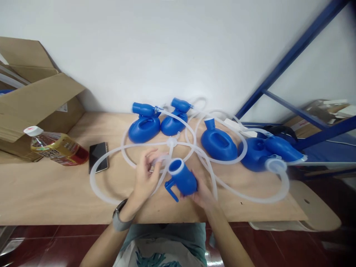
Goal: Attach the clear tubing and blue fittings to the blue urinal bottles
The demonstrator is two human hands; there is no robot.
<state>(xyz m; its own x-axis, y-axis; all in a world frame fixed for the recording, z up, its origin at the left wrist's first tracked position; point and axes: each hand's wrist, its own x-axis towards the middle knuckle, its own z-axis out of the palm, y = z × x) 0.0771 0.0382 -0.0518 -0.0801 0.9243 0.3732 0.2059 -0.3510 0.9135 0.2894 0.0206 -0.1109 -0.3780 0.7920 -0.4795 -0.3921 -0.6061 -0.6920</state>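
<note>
My right hand (202, 193) grips a blue plastic cup-shaped part (182, 178) with a white-rimmed opening and a small handle, held just above the wooden table (50, 193). My left hand (145, 176), a watch on its wrist, pinches the end of a translucent white tube (162, 160) right beside the cup's opening. The tube and the opening are close; I cannot tell whether they touch. Long loops of clear tubing (96, 178) spread out from here across the table.
Several blue plastic vessels (218, 142) with tubes lie along the wall side of the table. A bottle on its side (55, 148) and a phone (98, 156) lie at left, beside an open cardboard box (30, 104). Blue metal shelving (294, 52) stands at right.
</note>
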